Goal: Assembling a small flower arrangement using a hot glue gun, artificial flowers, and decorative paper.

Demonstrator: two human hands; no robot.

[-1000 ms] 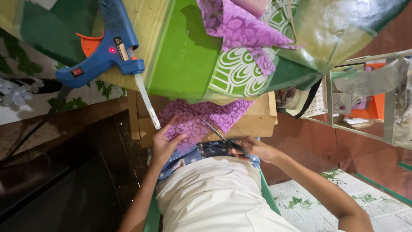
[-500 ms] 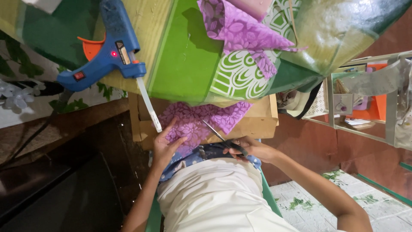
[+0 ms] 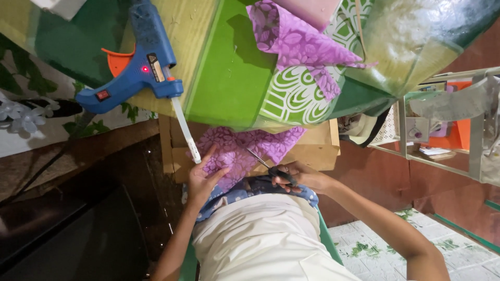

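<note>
My left hand [image 3: 204, 179] presses flat on purple flowered paper [image 3: 237, 153] | my right hand [image 3: 298, 177] grips scissors [image 3: 271, 167], blades on paper | blue glue gun [image 3: 136, 65] on counter [image 3: 224, 78]

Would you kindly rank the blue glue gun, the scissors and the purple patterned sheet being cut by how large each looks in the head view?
1. Purple patterned sheet, largest, though the table edge partly hides it.
2. Blue glue gun, close behind; it may lie nearer the camera, so this order is unsure.
3. Scissors in the right hand, plainly smallest.
</note>
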